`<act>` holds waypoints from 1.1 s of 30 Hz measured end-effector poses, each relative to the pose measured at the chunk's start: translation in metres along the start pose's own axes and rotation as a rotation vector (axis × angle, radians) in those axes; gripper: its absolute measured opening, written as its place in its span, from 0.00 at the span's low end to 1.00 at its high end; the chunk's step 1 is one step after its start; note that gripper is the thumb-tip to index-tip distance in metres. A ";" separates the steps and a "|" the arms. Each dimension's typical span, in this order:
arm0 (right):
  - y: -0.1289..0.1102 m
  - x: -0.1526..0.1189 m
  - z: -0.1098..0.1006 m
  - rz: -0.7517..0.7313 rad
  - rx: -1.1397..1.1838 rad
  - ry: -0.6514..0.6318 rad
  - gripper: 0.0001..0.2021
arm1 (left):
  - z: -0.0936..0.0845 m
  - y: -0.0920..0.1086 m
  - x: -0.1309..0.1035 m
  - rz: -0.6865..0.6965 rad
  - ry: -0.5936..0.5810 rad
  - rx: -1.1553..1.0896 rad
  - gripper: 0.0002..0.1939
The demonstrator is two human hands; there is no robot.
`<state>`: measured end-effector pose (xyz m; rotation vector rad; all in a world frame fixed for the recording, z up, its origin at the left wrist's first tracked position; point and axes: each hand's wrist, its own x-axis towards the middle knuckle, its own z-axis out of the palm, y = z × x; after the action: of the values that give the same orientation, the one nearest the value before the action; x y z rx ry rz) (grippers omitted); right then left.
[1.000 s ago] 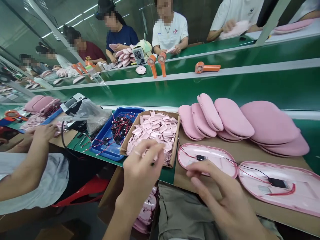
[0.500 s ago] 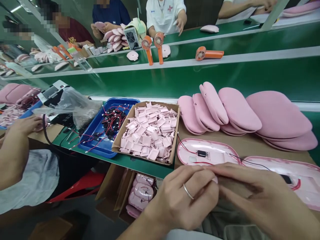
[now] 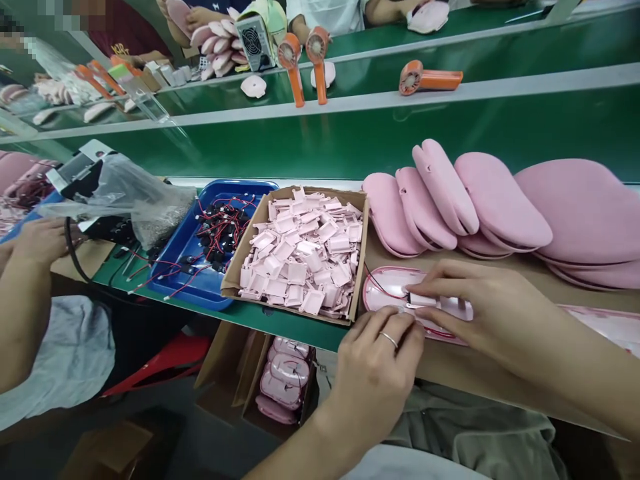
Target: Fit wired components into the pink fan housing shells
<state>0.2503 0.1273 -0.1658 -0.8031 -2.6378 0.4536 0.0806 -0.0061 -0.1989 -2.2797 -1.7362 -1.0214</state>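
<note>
— Where your hands met at the near table edge before, what changed?
— Your left hand (image 3: pixel 373 373) and right hand (image 3: pixel 480 310) moved onto the open pink oval plastic shell (image 3: pixel 387 288) beside the cardboard box of pink plastic clips (image 3: pixel 300 257), right fingers pinching a small white part (image 3: pixel 423 300); left fingers curled, grip unclear.

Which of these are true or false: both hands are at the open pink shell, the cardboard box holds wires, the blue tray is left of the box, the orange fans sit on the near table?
1. Both hands, left hand and right hand, are at the open pink shell. True.
2. The cardboard box holds wires. False: it holds small pink plastic pieces.
3. The blue tray is left of the box. True.
4. The orange fans sit on the near table. False: they stand across the green belt.
</note>
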 end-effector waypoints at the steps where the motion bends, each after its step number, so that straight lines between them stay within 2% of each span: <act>1: 0.000 0.000 0.001 -0.028 -0.021 -0.003 0.13 | 0.000 0.000 0.000 -0.004 -0.011 0.002 0.11; 6: 0.003 -0.001 0.003 -0.134 -0.130 -0.036 0.10 | -0.001 0.000 0.000 0.016 -0.017 0.025 0.12; 11: 0.005 -0.004 0.006 -0.178 -0.228 0.018 0.11 | 0.000 0.000 -0.002 0.029 -0.018 0.057 0.12; 16: 0.012 -0.005 0.013 -0.090 -0.027 0.040 0.13 | 0.000 0.004 -0.001 0.035 -0.012 0.060 0.13; 18: 0.012 -0.008 0.016 -0.028 0.041 0.063 0.15 | -0.011 0.007 0.002 0.041 -0.014 0.008 0.13; 21: 0.012 -0.013 0.020 0.014 0.068 0.109 0.17 | -0.044 0.006 0.011 -0.036 0.053 -0.102 0.13; 22: 0.013 -0.015 0.020 0.020 0.067 0.114 0.17 | -0.057 0.002 0.016 -0.096 0.079 -0.082 0.12; 24: 0.013 -0.015 0.021 0.028 0.067 0.112 0.15 | -0.082 -0.009 0.026 -0.246 0.070 0.112 0.07; 25: 0.014 -0.015 0.021 0.029 0.070 0.111 0.14 | -0.091 -0.016 0.032 -0.315 0.003 0.234 0.06; 27: 0.013 -0.013 0.020 0.024 0.080 0.121 0.12 | -0.104 -0.028 0.044 -0.429 -0.213 0.413 0.08; 30: 0.007 -0.014 0.013 0.004 0.097 0.140 0.12 | -0.110 -0.037 0.064 -0.559 -0.557 0.498 0.08; 33: -0.005 -0.024 -0.001 0.017 0.100 0.253 0.12 | -0.112 -0.035 0.081 -0.618 -0.701 0.558 0.07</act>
<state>0.2670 0.1092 -0.1687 -0.7955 -2.3587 0.4528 0.0096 0.0214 -0.0784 -1.8515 -2.6351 0.3223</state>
